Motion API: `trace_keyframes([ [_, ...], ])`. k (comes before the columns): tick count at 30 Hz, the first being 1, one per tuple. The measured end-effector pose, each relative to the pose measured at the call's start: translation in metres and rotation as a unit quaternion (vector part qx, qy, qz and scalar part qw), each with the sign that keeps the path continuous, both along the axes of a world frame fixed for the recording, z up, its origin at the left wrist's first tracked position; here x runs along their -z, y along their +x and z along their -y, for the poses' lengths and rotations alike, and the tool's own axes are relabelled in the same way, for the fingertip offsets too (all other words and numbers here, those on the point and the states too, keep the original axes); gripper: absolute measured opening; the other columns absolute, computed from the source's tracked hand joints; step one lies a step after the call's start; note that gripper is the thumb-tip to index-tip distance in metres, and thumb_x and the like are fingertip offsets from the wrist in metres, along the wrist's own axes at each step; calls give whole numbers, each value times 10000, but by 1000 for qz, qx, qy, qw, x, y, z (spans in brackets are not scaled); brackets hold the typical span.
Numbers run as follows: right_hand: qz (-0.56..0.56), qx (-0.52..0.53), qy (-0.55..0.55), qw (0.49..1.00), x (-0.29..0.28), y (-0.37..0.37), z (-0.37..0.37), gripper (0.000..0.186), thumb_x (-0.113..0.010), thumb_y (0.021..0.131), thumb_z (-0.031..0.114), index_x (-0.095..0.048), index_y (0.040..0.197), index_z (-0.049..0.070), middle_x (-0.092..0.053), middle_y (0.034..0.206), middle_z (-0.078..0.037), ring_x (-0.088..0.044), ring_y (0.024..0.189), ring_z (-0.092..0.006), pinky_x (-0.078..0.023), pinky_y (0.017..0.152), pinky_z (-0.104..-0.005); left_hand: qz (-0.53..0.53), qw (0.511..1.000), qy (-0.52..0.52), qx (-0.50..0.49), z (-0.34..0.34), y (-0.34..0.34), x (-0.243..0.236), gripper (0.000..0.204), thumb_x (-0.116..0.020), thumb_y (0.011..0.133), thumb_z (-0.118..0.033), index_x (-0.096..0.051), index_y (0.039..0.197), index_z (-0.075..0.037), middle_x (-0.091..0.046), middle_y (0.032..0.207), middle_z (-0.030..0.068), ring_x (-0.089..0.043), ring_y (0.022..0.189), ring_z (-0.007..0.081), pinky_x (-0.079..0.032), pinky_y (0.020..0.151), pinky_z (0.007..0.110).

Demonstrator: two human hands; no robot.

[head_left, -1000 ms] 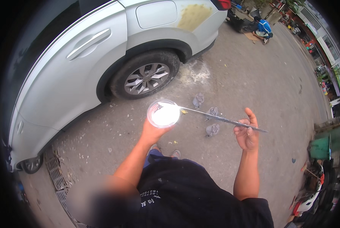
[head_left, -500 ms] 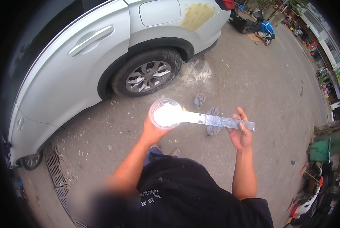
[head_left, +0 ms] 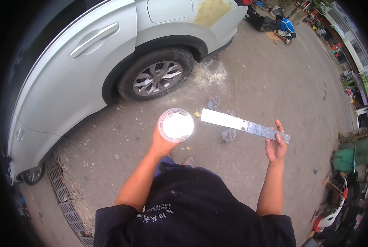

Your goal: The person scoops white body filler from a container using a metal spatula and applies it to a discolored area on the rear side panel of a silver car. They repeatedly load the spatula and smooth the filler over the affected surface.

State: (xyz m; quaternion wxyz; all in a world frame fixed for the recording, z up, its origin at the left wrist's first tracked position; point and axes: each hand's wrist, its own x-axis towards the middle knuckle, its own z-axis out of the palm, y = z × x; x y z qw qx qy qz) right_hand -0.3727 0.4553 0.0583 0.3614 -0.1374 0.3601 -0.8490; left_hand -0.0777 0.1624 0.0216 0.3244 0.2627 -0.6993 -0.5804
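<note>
My left hand point(head_left: 162, 143) is wrapped round a clear plastic cup point(head_left: 161, 132) in front of my body. Bright white paint point(head_left: 178, 125) fills much of what shows inside it. In my right hand point(head_left: 276, 150) is a long flat paint stirring stick point(head_left: 254, 129), gripped near its bare grey end. White coats the stick's other half, and that tip lies just right of the cup, apart from it. My left fingertips are mostly hidden behind the cup.
A silver-white car point(head_left: 79, 76) stands ahead and left, with a yellowish patch point(head_left: 210, 12) above its rear wheel point(head_left: 158, 78). Crumpled grey plastic point(head_left: 229, 135) lies on the pavement. A person in blue point(head_left: 287, 27) crouches far right. A green bin point(head_left: 343, 159) stands at right.
The stirring stick has come out of the cup and moved right with my right hand. The cup has shifted slightly left, still in my left hand.
</note>
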Motion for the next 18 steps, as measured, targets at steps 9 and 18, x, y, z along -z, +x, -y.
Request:
trace_keyframes([
  [9, -253, -63, 62, 963, -75, 15, 44, 651, -671, 848, 64, -361, 1417, 7, -650, 1116, -183, -681, 974, -301, -637, 762, -414, 62, 997, -47, 2, -11, 3, 6, 748, -873, 656, -183, -514, 1291, -21, -609, 1246, 130, -588, 1163, 242, -453, 1003, 361],
  [18, -389, -130, 126, 903, -110, 66, 78, 618, -704, 841, 62, -429, 1393, 16, -680, 1051, -172, -683, 938, -243, -598, 755, -369, 132, 991, -26, 16, 17, 30, 10, 767, -883, 650, -229, -513, 1291, -25, -607, 1237, 126, -589, 1157, 256, -465, 989, 377],
])
